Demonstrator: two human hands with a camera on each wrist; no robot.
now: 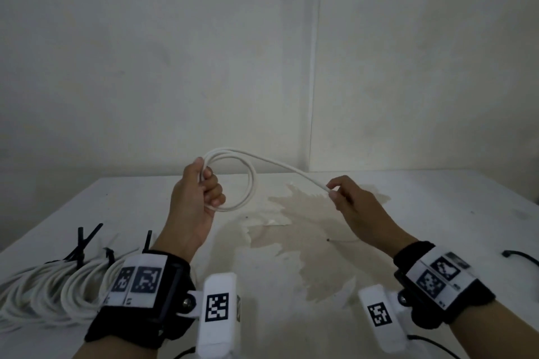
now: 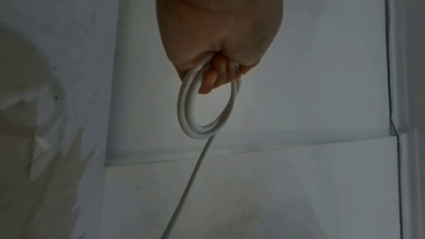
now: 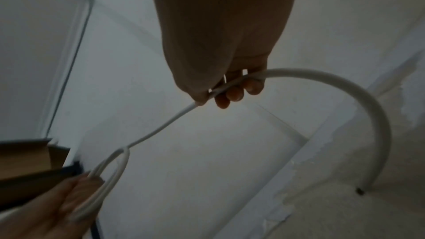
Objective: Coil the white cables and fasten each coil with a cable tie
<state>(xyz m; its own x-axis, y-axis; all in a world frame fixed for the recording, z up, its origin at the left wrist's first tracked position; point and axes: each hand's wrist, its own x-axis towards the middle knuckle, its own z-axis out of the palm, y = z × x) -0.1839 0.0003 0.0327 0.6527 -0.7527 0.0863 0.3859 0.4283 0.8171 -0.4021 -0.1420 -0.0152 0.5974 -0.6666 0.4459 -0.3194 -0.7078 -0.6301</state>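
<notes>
Both hands hold white cable (image 1: pixel 253 181) above table (image 1: pixel 437 213).

Dim, flat light — soft blur, wrist views perhaps noisier

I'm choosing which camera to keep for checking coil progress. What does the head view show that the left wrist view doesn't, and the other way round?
Only the head view shows the right hand pinching the cable's free run, the finished coils with black cable ties at the table's left, and one loose tie at far right. Only the left wrist view shows, close up, the fingertips curled through the loops. Both show the left hand gripping the white cable coil, with one strand leading away.
</notes>
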